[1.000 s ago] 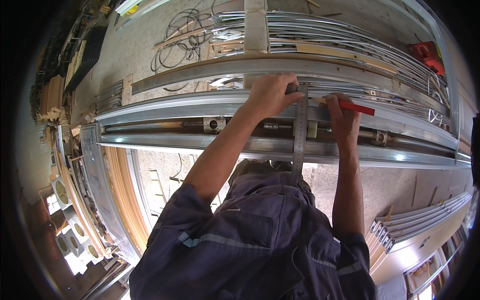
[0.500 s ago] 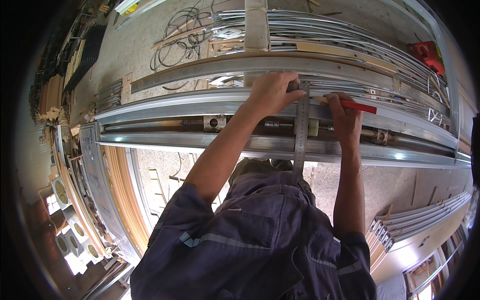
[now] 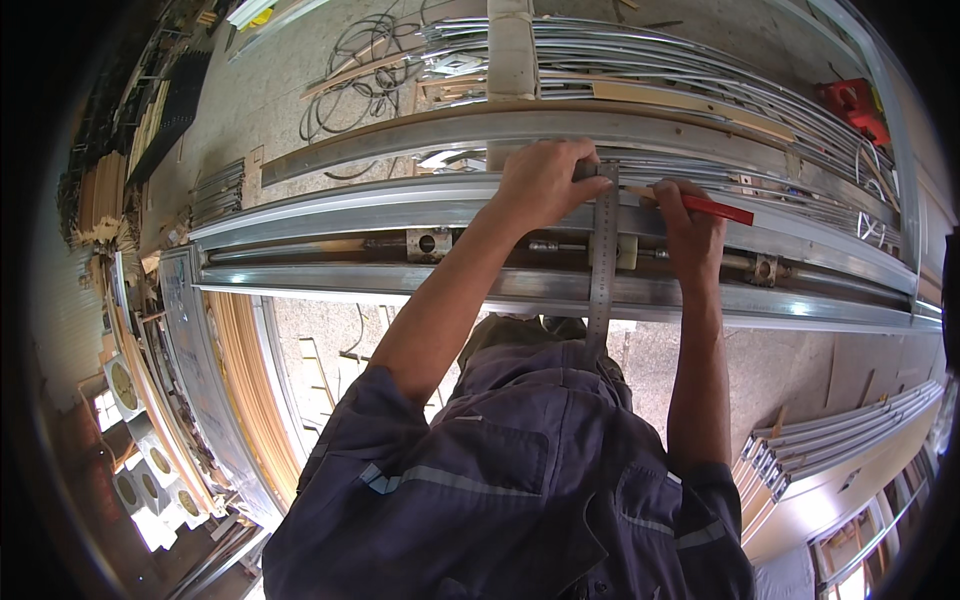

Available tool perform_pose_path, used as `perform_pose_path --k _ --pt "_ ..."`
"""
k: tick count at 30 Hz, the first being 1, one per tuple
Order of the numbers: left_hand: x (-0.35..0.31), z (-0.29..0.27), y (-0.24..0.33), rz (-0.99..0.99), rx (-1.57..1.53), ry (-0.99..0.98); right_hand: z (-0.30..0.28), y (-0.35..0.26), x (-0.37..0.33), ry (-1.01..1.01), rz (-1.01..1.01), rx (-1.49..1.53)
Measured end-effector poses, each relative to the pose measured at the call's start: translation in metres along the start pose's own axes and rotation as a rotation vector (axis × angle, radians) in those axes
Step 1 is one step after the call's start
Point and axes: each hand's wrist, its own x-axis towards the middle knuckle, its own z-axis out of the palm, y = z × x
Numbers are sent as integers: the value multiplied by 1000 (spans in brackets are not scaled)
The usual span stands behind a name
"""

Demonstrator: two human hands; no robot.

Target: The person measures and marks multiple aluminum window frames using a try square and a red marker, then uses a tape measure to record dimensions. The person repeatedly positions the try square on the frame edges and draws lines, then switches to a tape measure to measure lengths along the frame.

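- Presently, the left hand [image 3: 545, 185], toward one o'clock from the centre of view, is closed at the far end of a steel ruler [image 3: 602, 262], thumb beside its dark stock [image 3: 586, 173]
- The ruler lies across the metal rails [image 3: 400, 218], pointing roughly twelve to six o'clock; its near end reaches the person's waist
- The right hand [image 3: 692, 232], between two and three o'clock, pinches a flat red pencil [image 3: 722, 209]; the tip points toward nine o'clock, near the ruler; contact with the rail cannot be told
- The rails run nine to three o'clock, with a holed bracket [image 3: 428, 246] and a pale block [image 3: 627, 252] between them, the latter just beside the ruler
- Coiled cable [image 3: 365, 85] lies at eleven o'clock; a red case [image 3: 853, 108] sits farther out at two o'clock
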Motion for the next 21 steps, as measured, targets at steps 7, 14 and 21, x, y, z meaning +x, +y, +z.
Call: perform_pose_path --k 7,14,21 --pt "1 -1 1 -4 -3 -3 4 -7 -2 19 -1 87" --pt "2 0 -3 0 9 -14 5 -3 -2 46 -46 65" --pt "3 -8 8 -34 -4 -61 1 -11 -7 34 98 11"
